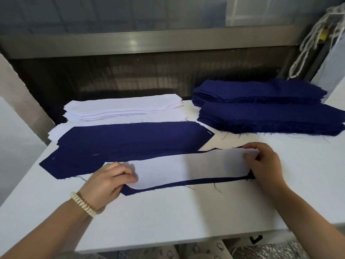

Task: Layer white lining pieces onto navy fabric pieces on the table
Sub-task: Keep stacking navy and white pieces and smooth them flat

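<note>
A long white lining piece (188, 168) lies on top of a navy fabric piece (196, 182) near the middle of the white table (168, 212); only a navy strip shows along the near edge. My left hand (110, 179) pinches the left end of the two layers. My right hand (265, 163) pinches the right end, fingers curled on the lining's edge. Behind them lies a pile of navy pieces (130, 143) spread flat.
A stack of white lining pieces (123, 107) sits at the back left. Two stacks of navy pieces (261, 109) sit at the back right. A dark metal-framed machine opening (149, 71) runs behind the table. The table's near edge is close to me.
</note>
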Motion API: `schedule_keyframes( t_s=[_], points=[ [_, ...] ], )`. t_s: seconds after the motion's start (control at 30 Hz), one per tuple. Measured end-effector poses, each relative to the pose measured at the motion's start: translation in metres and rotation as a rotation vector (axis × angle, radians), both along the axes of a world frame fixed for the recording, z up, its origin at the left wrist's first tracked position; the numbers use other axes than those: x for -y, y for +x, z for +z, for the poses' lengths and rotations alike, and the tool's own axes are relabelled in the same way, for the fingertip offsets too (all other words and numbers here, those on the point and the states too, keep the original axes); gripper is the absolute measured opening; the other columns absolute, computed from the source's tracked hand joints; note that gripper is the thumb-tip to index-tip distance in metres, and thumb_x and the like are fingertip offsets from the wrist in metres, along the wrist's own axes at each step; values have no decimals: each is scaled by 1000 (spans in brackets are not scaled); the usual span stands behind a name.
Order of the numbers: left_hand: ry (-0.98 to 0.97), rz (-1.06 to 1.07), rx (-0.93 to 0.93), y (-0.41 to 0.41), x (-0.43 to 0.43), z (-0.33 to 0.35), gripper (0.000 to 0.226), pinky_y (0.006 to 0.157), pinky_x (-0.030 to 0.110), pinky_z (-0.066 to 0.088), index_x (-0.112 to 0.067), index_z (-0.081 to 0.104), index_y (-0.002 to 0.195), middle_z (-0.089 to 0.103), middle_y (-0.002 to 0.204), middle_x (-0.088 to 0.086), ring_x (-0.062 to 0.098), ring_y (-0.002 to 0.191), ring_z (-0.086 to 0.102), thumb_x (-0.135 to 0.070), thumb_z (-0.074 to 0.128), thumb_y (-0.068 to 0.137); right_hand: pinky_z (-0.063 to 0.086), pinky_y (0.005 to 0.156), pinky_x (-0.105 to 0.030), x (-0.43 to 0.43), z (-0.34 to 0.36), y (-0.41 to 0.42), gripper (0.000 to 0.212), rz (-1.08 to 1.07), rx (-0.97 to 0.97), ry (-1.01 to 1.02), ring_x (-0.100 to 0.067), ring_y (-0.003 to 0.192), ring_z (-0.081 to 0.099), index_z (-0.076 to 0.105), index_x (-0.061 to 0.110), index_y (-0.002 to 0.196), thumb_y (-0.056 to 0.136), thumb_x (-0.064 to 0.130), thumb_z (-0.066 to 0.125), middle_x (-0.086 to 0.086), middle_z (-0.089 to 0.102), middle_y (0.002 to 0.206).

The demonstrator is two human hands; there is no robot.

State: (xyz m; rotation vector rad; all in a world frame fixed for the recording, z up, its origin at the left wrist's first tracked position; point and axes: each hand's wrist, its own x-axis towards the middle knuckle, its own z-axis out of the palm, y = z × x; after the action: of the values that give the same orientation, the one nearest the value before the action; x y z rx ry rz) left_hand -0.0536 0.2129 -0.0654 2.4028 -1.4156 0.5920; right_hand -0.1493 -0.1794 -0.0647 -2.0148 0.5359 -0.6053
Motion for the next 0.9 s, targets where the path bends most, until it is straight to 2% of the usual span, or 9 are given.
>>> schedule_keyframes(
  t_s=[0.07, 0.13, 0.23, 0.37, 0.47, 0.53, 0.63, 0.73, 0.9],
  points=[
    [-7, 14, 2, 0, 0, 1, 41, 64, 27, 49, -15, 76, 82, 67, 83, -5, 10, 80, 50, -2, 38, 77, 45, 53, -9, 1, -3, 0, 34, 4, -16, -26, -10, 73, 56, 63, 26, 83, 82, -7, 54, 3, 61, 94],
    [-28, 29, 1, -1, 0, 2, 42, 61, 29, 52, -14, 76, 81, 67, 82, -3, 11, 81, 50, -2, 37, 77, 42, 56, -7, -1, -4, 0, 42, 8, -28, -47, -2, 76, 54, 63, 26, 77, 79, -14, 51, 7, 59, 96],
    [-41, 42, 3, -3, 1, 4, 42, 63, 29, 52, -12, 76, 81, 68, 82, -1, 12, 83, 50, -2, 36, 76, 41, 62, -3, -1, -5, 0, 47, 12, 1, -84, -1, 82, 53, 62, 25, 72, 76, -19, 46, 6, 58, 99],
    [-26, 52, 22, -2, 2, 5, 43, 72, 27, 44, -12, 77, 77, 68, 80, 0, 13, 84, 50, -2, 35, 74, 38, 65, 1, 0, -7, 0, 48, 11, 14, -135, -7, 83, 53, 63, 23, 70, 74, -22, 45, 4, 57, 100],
    [-24, 54, 13, -1, 1, 5, 44, 67, 29, 49, -12, 76, 76, 68, 80, -1, 12, 84, 50, -2, 34, 73, 38, 73, -5, 0, -8, 1, 43, 22, 16, -206, -12, 94, 50, 65, 17, 73, 75, -22, 47, 4, 55, 102],
    [-28, 56, 2, -2, 1, 5, 45, 65, 31, 53, -12, 76, 76, 69, 80, -1, 12, 84, 50, -2, 33, 73, 38, 78, -14, -1, -7, 1, 41, 2, 20, -222, -14, 96, 50, 65, 15, 74, 76, -22, 48, 4, 54, 102],
    [-32, 58, -4, -2, 0, 4, 45, 65, 33, 53, -11, 76, 78, 69, 81, 0, 12, 84, 50, -2, 33, 73, 38, 78, -15, -2, -6, 1, 41, -57, 48, -202, -14, 97, 50, 65, 15, 73, 77, -21, 47, 5, 53, 104],
    [-27, 64, -1, -1, 0, 3, 44, 66, 34, 53, -11, 76, 79, 69, 82, 0, 12, 84, 50, -2, 33, 74, 39, 85, -25, -1, -7, 0, 42, -98, 74, -193, -14, 101, 48, 65, 14, 74, 77, -22, 44, 5, 53, 105],
    [-31, 72, -11, -1, 0, 2, 45, 66, 31, 51, -12, 76, 80, 68, 84, -2, 12, 85, 50, -3, 32, 75, 38, 92, -27, -1, -7, 2, 44, -131, 44, -196, -18, 107, 48, 65, 16, 76, 77, -22, 44, 7, 51, 108]
  ],
)
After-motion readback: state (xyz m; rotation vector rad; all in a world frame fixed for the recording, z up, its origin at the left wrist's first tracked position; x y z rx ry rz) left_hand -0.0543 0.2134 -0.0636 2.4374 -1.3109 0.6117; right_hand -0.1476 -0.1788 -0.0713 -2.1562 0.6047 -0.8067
